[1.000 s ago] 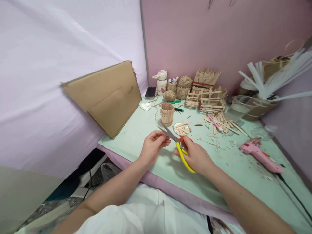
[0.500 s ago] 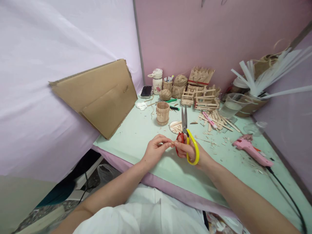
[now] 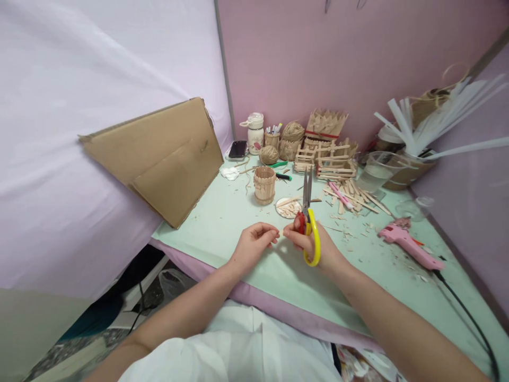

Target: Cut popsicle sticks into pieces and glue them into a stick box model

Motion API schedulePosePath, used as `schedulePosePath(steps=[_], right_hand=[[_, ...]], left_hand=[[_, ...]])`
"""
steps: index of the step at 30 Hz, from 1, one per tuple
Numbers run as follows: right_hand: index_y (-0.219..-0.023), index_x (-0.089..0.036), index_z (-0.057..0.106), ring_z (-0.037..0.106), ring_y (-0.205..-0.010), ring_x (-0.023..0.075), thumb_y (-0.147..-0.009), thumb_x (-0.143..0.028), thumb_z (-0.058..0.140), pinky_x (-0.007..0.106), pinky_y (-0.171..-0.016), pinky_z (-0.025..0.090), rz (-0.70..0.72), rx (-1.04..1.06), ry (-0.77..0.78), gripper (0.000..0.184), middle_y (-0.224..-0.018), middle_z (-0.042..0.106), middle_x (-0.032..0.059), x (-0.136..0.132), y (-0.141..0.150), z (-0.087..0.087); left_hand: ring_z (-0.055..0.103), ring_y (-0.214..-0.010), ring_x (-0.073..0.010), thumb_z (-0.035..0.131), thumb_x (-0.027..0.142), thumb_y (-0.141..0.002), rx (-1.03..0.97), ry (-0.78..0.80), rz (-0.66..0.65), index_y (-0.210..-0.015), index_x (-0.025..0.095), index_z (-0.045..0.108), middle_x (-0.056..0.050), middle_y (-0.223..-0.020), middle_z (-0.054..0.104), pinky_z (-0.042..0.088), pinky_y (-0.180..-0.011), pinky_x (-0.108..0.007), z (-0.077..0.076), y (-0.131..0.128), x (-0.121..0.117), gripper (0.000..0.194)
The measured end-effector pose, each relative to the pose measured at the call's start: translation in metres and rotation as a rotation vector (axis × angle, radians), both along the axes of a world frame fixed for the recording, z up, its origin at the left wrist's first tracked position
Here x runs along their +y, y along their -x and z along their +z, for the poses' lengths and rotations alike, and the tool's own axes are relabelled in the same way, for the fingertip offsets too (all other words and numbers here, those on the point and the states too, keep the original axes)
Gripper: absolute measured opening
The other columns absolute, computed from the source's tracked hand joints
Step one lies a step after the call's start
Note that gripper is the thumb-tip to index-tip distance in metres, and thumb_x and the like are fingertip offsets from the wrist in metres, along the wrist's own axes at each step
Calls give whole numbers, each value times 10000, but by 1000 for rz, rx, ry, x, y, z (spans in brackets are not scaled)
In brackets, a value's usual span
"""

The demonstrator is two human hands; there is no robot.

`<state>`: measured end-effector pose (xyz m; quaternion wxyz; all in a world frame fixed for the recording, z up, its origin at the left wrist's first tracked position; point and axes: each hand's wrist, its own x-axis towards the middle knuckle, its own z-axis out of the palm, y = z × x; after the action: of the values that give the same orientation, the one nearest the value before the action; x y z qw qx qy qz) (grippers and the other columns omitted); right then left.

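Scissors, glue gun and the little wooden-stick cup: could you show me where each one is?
Scissors (image 3: 306, 205): head view, on the blades near the pivot.
Glue gun (image 3: 411, 246): head view, on the middle of its pink body.
Wooden-stick cup (image 3: 264, 188): head view, on its front wall.

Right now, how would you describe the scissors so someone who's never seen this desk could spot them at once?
Find the pale green table and go to its near side. There the right hand holds the scissors, grey blades pointing away from the person. One handle is yellow, the other red, which sets them apart from the pink glue gun farther right.
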<state>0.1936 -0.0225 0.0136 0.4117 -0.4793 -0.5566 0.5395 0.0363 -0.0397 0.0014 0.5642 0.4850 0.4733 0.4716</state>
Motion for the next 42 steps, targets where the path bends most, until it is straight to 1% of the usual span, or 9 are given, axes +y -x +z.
schedulePosePath(steps=[4, 11, 15, 18, 20, 22, 25, 32, 42], right_hand=[[-683, -218, 373, 463, -554, 110, -629, -317, 624, 249, -542, 348, -11, -157, -67, 276, -621, 571, -23, -2, 3, 3], [-757, -227, 385, 484, -581, 120, -679, -358, 618, 243, -531, 363, 8, -155, -127, 278, -695, 601, -18, -3, 1, -13], [-763, -226, 385, 487, -589, 126, -690, -382, 621, 251, -541, 371, 4, -158, -134, 293, -700, 586, -14, -2, 1, -14], [-749, -223, 393, 463, -599, 127, -710, -418, 608, 253, -555, 361, -22, -211, -169, 292, -686, 536, -22, -3, 0, -10], [-733, -226, 383, 422, -584, 121, -733, -427, 579, 247, -551, 340, -15, -304, -201, 280, -648, 470, -44, -5, -1, -7], [-737, -231, 363, 379, -560, 115, -744, -416, 557, 240, -533, 311, 32, -426, -221, 268, -623, 420, -61, -8, -2, -5], [-762, -236, 344, 368, -545, 116, -736, -400, 550, 235, -514, 282, 116, -581, -250, 264, -636, 436, -60, -13, 0, -5], [-807, -229, 365, 408, -556, 131, -758, -467, 512, 241, -505, 246, 185, -736, -270, 284, -702, 515, -19, -18, 6, -4], [-815, -234, 387, 422, -537, 134, -764, -497, 517, 240, -490, 232, 164, -791, -264, 298, -712, 540, -12, -20, 7, -4]], left_hand=[[507, -585, -95, 623, 301, -694, 37, 51, -34, -715, 144, 632, -1, -636, 595, 384, -578, -223, 5, 1, 0, 158], [483, -558, -90, 635, 306, -663, 135, 110, -101, -694, 141, 641, -14, -627, 584, 339, -518, -212, 6, 4, 2, 167], [480, -546, -88, 655, 325, -654, 118, 106, -98, -684, 140, 653, -15, -610, 582, 335, -506, -208, 4, 3, 3, 188], [493, -549, -86, 689, 331, -630, 4, 147, -51, -665, 135, 645, -22, -627, 600, 370, -527, -209, 7, 3, 4, 204], [507, -562, -83, 707, 334, -619, -93, 182, 1, -685, 133, 642, -32, -664, 618, 389, -541, -207, 11, 5, 5, 221], [517, -578, -80, 719, 333, -614, -177, 188, 59, -715, 133, 637, -34, -687, 621, 398, -554, -202, 17, 7, 5, 238], [528, -608, -76, 713, 311, -626, -259, 147, 127, -729, 137, 625, -24, -699, 611, 411, -588, -203, 24, 10, 4, 221], [527, -626, -66, 651, 214, -652, -303, 34, 237, -685, 155, 591, 21, -675, 583, 421, -627, -203, 25, 9, 2, 91], [552, -646, -76, 648, 232, -658, -270, 31, 241, -716, 159, 604, 15, -705, 600, 446, -651, -216, 24, 6, 2, 104]])
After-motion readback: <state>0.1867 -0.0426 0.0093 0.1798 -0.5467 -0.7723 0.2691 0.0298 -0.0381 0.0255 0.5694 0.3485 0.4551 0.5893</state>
